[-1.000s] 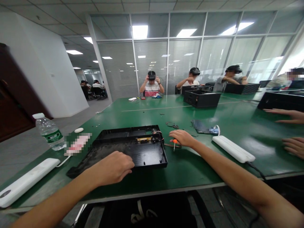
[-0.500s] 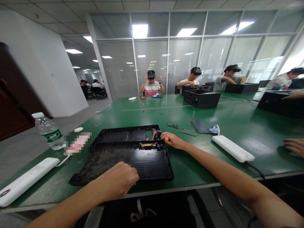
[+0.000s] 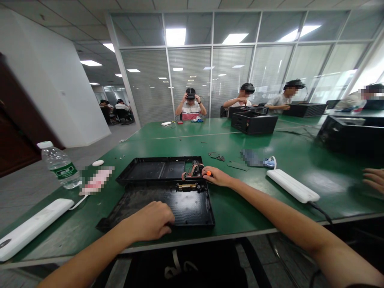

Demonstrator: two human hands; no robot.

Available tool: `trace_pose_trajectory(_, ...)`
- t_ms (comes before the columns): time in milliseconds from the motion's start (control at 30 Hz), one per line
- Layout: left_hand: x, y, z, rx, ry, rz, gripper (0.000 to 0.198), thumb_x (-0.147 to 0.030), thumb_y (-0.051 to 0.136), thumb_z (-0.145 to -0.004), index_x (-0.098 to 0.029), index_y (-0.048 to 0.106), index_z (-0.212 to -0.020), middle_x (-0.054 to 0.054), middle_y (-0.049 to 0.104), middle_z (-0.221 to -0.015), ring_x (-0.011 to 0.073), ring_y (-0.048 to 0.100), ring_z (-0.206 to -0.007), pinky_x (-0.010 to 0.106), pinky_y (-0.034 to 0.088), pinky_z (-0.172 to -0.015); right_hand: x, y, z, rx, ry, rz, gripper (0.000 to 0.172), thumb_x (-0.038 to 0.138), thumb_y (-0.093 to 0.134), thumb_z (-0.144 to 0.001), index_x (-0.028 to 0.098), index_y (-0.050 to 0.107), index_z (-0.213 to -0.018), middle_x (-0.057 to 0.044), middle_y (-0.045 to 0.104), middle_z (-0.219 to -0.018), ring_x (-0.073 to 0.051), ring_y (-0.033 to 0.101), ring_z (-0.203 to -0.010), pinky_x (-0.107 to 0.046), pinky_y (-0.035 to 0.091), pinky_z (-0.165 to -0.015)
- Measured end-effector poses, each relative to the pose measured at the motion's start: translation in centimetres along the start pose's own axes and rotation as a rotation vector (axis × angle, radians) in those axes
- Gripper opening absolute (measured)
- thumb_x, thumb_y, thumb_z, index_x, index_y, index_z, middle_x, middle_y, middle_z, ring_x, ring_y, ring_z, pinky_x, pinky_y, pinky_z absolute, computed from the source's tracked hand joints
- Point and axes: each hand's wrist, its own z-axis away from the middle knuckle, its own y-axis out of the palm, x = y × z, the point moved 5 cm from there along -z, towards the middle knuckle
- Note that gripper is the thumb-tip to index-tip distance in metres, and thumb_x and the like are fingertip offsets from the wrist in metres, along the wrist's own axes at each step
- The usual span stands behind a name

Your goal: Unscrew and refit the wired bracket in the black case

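The left hand [image 3: 156, 220] lay at the front edge of the near black panel [image 3: 195, 210] with its fingers curled in; whether they pinched the rim could not be told, since the back of the hand covered them. The right hand [image 3: 218, 177] was closed around an orange-handled tool [image 3: 209, 173] at the right end of the far black panel [image 3: 147, 169], next to bundled wires [image 3: 189, 172]. The near panel lay flat just in front of the far one, a gold-coloured bar [image 3: 186, 187] along its back edge. A second earlier the right hand had been off to the side, on the table [image 3: 240, 208], and the near panel had sat farther back; now the panel was closer to the person, more of the wiring showed, and the work seemed to centre on that corner. The tool's tip was hidden, so contact with any part could not be judged. Farther out were dark scraps [image 3: 216, 156], a white power strip [image 3: 292, 187] and a bottle [image 3: 63, 168]. 2 pixelated patches masked items on the table, and a co-worker's hand [image 3: 373, 179] was cut off at the right edge.
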Motion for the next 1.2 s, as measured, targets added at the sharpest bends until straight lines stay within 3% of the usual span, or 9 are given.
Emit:
trace_pose_trajectory(133,2.4,-1.6,-2.3,-0.075,-0.060,-0.010,0.045,-0.057,0.058,-0.071,-0.021,0.061,-0.097,0.006,0.062,-0.092,0.0214,0.058,-0.087,0.028,0.042,-0.072,-0.6,0.0,-0.1,-0.018,0.024,0.032,0.020,0.032,0.044,-0.087,0.015,0.054,-0.093,-0.008,0.057,-0.095,-0.016,0.053,-0.092,-0.033,0.042,-0.085)
trace_pose_trajectory(267,7.6,-3.3,-5.5,-0.273,-0.251,-0.176,0.052,-0.053,0.058,-0.073,-0.016,0.055,-0.108,0.014,0.055,-0.109,0.0277,0.050,-0.102,0.033,0.040,-0.082,-0.6,-1.1,0.5,-0.086,0.052,0.121,0.027,0.033,0.044,-0.087,0.016,0.054,-0.106,-0.011,0.050,-0.116,-0.018,0.048,-0.107,-0.034,0.039,-0.092)
trace_pose_trajectory(433,13.4,-1.2,-7.5,-0.051,-0.218,-0.067,0.038,-0.039,0.067,-0.070,-0.020,0.060,-0.102,0.007,0.061,-0.100,0.0218,0.056,-0.095,0.025,0.042,-0.077,1.3,-1.1,1.0,0.053,0.008,0.192,0.031,0.036,0.045,-0.086,0.017,0.054,-0.110,-0.008,0.056,-0.104,-0.016,0.055,-0.093,-0.029,0.044,-0.081)
trace_pose_trajectory(667,14.2,-1.2,-7.8,-0.112,-0.077,-0.037,0.022,-0.034,0.064,-0.073,-0.021,0.065,-0.091,0.003,0.064,-0.093,0.0168,0.057,-0.088,0.021,0.040,-0.077,1.1,0.1,-0.4,0.070,0.059,0.355,0.024,0.030,0.044,-0.087,0.018,0.057,-0.103,-0.006,0.057,-0.096,-0.014,0.055,-0.087,-0.026,0.044,-0.076)
trace_pose_trajectory(833,15.1,-1.7,-8.5,-0.071,-0.130,-0.070,0.018,-0.032,0.064,-0.073,-0.021,0.066,-0.088,0.002,0.064,-0.088,0.0168,0.058,-0.084,0.022,0.040,-0.073,-0.3,0.4,-0.9,-0.022,0.114,0.317,0.020,0.027,0.045,-0.087,0.017,0.057,-0.100,-0.006,0.056,-0.094,-0.014,0.055,-0.086,-0.026,0.043,-0.076)
trace_pose_trajectory(933,14.5,-2.0,-8.8,-0.014,-0.196,-0.100,0.027,-0.030,0.068,-0.068,-0.021,0.064,-0.093,0.004,0.063,-0.090,0.0185,0.058,-0.085,0.023,0.041,-0.072,-0.3,0.5,-0.6,-0.069,0.101,0.268,0.019,0.026,0.045,-0.086,0.017,0.056,-0.100,-0.006,0.056,-0.097,-0.014,0.055,-0.088,-0.026,0.044,-0.077)
trace_pose_trajectory(1000,12.5,-2.6,-9.3,-0.072,-0.167,-0.108,0.039,-0.032,0.069,-0.067,-0.020,0.059,-0.104,0.006,0.060,-0.099,0.0199,0.055,-0.091,0.024,0.041,-0.076,-0.2,0.2,-0.5,-0.112,0.098,0.247,0.020,0.027,0.045,-0.086,0.017,0.056,-0.099,-0.007,0.055,-0.102,-0.015,0.055,-0.089,-0.026,0.044,-0.078)
trace_pose_trajectory(1100,7.5,-3.4,-10.8,-0.302,0.041,-0.148,0.037,-0.032,0.060,-0.077,-0.018,0.055,-0.110,0.010,0.051,-0.112,0.0214,0.048,-0.102,0.029,0.038,-0.088,-0.2,-0.6,-0.3,-0.193,0.109,0.222,0.018,0.027,0.045,-0.086,0.017,0.056,-0.097,-0.007,0.055,-0.103,-0.015,0.054,-0.089,-0.027,0.044,-0.079)
trace_pose_trajectory(1200,3.3,-2.6,-12.8,-0.390,0.265,-0.241,0.026,-0.027,0.060,-0.078,-0.019,0.059,-0.103,0.009,0.048,-0.113,0.0224,0.044,-0.105,0.034,0.035,-0.092,-0.5,-1.8,0.0,-0.276,0.114,0.202,0.016,0.026,0.044,-0.086,0.017,0.056,-0.091,-0.007,0.056,-0.098,-0.016,0.054,-0.089,-0.028,0.043,-0.080)
